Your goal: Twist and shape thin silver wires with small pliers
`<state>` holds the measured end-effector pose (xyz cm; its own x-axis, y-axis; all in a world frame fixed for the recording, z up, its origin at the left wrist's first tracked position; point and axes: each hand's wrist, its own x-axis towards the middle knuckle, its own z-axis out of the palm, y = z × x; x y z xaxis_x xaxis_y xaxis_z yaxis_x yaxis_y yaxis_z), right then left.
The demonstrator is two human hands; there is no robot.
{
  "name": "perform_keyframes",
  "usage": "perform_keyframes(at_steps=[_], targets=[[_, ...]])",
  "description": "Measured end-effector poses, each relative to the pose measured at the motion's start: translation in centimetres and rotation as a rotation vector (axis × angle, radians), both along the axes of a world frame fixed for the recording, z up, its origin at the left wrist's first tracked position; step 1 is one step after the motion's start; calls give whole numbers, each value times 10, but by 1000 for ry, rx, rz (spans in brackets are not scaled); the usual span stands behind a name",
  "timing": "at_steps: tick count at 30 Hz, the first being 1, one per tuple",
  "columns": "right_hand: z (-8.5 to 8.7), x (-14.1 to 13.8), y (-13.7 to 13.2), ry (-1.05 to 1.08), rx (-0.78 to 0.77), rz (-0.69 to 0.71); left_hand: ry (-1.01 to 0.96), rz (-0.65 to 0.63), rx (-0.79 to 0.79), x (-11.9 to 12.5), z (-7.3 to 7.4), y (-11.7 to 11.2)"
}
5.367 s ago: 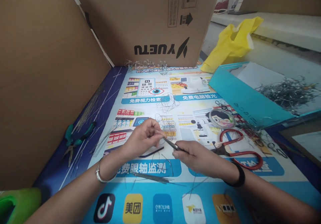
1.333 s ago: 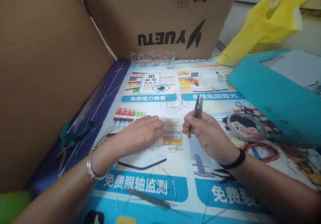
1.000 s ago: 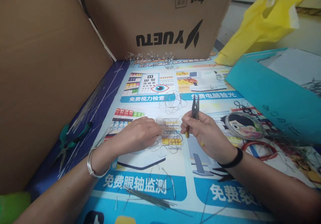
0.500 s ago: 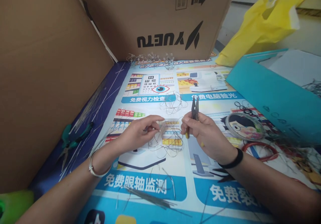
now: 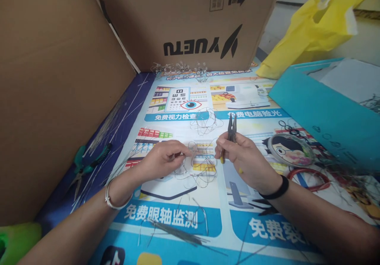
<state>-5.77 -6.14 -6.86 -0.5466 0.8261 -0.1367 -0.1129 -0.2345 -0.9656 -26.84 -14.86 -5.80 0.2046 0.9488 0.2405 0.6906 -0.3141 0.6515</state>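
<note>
Between my hands hangs or lies a thin bent-wire piece with looped petals (image 5: pixel 198 180); whether it touches the sheet I cannot tell. My left hand (image 5: pixel 166 159) pinches its left edge between thumb and fingertips. My right hand (image 5: pixel 244 158) is closed around needle-nose pliers (image 5: pixel 232 132), jaws pointing up and slightly apart, a yellow handle end showing below the palm. The right thumb and forefinger are near the wire's right side. A similar looped wire piece (image 5: pixel 205 121) lies on the printed sheet just beyond.
Cardboard walls (image 5: pixel 190 15) stand behind and left. Teal-handled pliers (image 5: pixel 86 164) lie at left near loose wires (image 5: pixel 105 130). More cut wires (image 5: pixel 178 233) lie in front. At right are a round tin (image 5: pixel 289 150), a teal box (image 5: pixel 323 114) and a yellow bag (image 5: pixel 311 31). Wire pieces with beads (image 5: pixel 202 73) sit at the back.
My left hand's fingers have drawn together into a pinch at the wire's left edge; the forefinger was stretched out before. My right hand and pliers have stayed nearly still.
</note>
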Motion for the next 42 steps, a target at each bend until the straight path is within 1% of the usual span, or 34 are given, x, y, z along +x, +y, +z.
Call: perform_keyframes(at_steps=[4, 7, 20, 24, 29, 31, 36, 42], targets=[[-1, 1, 0, -6, 30, 13, -20, 20, -58, 2, 6, -1], [0, 0, -1, -8, 44, 15, -33, 49, -71, 3, 8, 0], [-2, 0, -1, -21, 62, 21, -108, 183, -151, 5, 0, 1], [-2, 0, -1, -22, 68, 13, -34, 175, -120, 5, 0, 1], [-2, 1, -2, -22, 77, 18, 101, 82, -119, 7, 0, -1], [-3, 1, -1, -20, 83, 24, 106, 96, -114, 8, -1, -2], [-5, 2, -1, -22, 98, 39, 29, 152, -133, 8, -3, -2], [-5, 1, 0, -26, 108, 51, 77, 195, -65, 6, -3, 1]])
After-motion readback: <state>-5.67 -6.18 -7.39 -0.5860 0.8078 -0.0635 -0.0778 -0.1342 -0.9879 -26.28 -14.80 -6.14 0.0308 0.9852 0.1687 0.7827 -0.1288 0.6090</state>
